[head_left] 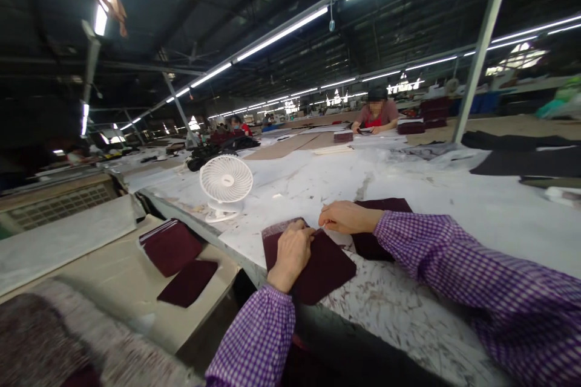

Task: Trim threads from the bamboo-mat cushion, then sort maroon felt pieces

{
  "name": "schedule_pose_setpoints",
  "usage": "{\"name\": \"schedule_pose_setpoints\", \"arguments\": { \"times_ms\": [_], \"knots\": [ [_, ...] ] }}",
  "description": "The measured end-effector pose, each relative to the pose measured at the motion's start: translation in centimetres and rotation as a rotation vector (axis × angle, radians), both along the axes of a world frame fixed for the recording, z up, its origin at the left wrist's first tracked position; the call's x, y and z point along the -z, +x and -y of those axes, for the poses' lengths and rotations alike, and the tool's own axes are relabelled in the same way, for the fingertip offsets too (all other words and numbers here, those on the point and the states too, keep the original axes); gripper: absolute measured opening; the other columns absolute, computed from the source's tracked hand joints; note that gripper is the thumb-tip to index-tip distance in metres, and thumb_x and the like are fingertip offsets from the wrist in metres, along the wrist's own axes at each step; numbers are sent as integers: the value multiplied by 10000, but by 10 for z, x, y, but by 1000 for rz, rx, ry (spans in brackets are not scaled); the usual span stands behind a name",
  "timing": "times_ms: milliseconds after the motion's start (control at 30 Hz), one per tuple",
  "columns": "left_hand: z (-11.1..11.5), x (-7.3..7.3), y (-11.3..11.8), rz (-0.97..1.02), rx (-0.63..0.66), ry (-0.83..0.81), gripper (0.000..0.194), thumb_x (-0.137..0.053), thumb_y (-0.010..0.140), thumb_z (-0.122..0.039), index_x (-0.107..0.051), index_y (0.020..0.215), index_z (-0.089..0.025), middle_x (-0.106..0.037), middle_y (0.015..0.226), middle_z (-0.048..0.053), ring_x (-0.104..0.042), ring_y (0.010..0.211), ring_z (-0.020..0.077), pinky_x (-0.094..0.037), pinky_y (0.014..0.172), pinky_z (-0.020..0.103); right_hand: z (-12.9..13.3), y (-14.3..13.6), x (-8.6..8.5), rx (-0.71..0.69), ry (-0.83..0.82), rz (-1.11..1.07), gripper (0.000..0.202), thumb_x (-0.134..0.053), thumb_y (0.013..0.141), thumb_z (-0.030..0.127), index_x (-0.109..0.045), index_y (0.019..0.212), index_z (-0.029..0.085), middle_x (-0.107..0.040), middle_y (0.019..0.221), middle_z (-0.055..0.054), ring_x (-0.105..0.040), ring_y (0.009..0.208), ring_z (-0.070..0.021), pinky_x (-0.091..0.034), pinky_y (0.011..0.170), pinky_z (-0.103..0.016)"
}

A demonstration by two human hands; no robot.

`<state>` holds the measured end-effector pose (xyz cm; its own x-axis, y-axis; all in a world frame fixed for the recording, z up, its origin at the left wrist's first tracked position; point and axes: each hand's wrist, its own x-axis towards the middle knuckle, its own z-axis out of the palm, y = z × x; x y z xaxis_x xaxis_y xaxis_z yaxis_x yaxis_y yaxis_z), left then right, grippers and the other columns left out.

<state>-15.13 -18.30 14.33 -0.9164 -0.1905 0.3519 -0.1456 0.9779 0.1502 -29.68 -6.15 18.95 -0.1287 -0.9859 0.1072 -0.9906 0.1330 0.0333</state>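
Two maroon fabric pieces (324, 269) lie side by side or overlapping at the table's near edge, the left one with a greyish patterned strip along its top. On them rests my left hand (292, 252), its fingers curled together at the upper edge of the cloth. Close by, my right hand (345, 217) is closed in a pinch at the cloth's top corner; what its fingertips hold is too small to make out. Beneath my right wrist is another maroon piece (373, 247), partly covered by the forearm.
A small white fan (226, 180) stands to the left on the white-covered table (436, 193). Lower left, a beige surface (109, 281) carries stacked maroon pieces (170, 248). Dark cloth (521, 154) lies at right, near a metal post (483, 48). A co-worker (376, 115) sits across the table.
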Motion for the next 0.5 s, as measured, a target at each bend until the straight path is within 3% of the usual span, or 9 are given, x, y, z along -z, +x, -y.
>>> {"name": "schedule_pose_setpoints", "arguments": {
  "times_ms": [300, 500],
  "knots": [
    [1, 4, 0, -33, 21, 13, 259, -466, 890, -174, -687, 1022, -209, -586, 926, 54, -544, 916, 203, -421, 782, 292, 0, 4, 4, -17, -1, -29, 197, -504, 817, 176, -673, 917, 191, -682, 965, -43, -603, 865, -187, -400, 725, -266],
    [6, 6, 1, -58, 65, 66, 259, -461, 902, -204, -694, 1013, -199, -577, 895, 56, -538, 896, 206, -423, 787, 301, -1, 10, 10, -93, -5, -235, 230, -414, 907, 219, -633, 896, 149, -652, 926, -73, -591, 827, -173, -358, 641, -259]
  ]
}}
